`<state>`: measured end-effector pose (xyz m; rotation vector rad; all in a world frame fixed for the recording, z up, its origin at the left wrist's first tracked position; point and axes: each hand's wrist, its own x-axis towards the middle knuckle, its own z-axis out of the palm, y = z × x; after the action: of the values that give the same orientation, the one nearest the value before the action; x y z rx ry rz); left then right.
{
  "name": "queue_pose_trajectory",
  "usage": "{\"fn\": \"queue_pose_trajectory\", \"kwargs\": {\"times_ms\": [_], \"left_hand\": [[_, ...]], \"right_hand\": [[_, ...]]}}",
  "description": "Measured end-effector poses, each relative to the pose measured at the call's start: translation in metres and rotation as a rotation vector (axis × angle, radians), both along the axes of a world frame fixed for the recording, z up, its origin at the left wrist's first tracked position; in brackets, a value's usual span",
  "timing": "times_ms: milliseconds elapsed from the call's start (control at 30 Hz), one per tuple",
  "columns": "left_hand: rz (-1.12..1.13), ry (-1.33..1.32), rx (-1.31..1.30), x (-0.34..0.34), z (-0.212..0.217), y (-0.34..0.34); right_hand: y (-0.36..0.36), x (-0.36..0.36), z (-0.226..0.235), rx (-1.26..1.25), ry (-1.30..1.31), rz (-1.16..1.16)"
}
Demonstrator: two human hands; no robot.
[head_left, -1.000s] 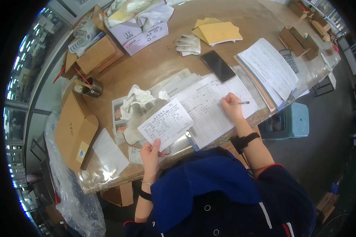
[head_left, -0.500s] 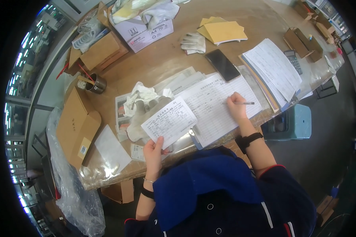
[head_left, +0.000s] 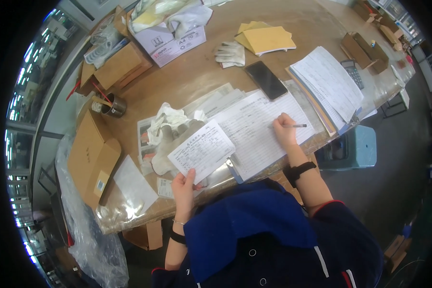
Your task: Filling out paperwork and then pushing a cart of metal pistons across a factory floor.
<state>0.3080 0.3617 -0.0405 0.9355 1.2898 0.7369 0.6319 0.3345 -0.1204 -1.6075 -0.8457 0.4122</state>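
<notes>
Since the earlier frame, little had shifted: the left hand (head_left: 184, 185) still pinched the small printed slip (head_left: 202, 150) by its lower corner, raised just left of the large lined form (head_left: 264, 129) on the worktop (head_left: 201, 77). On that form, the right hand (head_left: 284, 132) stayed closed around a pen (head_left: 295, 126).
</notes>
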Motion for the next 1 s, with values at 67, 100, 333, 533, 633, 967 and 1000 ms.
{"fn": "queue_pose_trajectory", "kwargs": {"times_ms": [67, 100, 333, 533, 633, 967, 1000], "left_hand": [[0.003, 0.011, 0.001, -0.001, -0.001, 0.0], [-0.002, -0.008, 0.002, -0.001, -0.001, 0.0], [-0.019, -0.02, 0.008, -0.001, -0.003, 0.001], [-0.023, 0.031, 0.008, -0.002, 0.0, 0.001], [-0.027, -0.036, 0.008, -0.004, 0.0, 0.0], [-0.035, -0.026, -0.008, -0.003, 0.002, 0.0], [-0.027, -0.043, -0.002, -0.001, 0.002, 0.0]], "right_hand": [[0.0, -0.002, 0.003, -0.058, -0.061, -0.012], [-0.001, -0.001, 0.002, -0.058, -0.061, -0.013], [-0.001, 0.001, 0.001, -0.066, -0.06, -0.03], [-0.001, 0.002, 0.012, -0.041, 0.097, -0.046], [-0.001, 0.002, 0.008, -0.058, 0.089, -0.028], [-0.001, 0.002, 0.006, -0.014, 0.104, -0.005], [-0.002, 0.003, 0.004, -0.015, 0.101, -0.01]]}}
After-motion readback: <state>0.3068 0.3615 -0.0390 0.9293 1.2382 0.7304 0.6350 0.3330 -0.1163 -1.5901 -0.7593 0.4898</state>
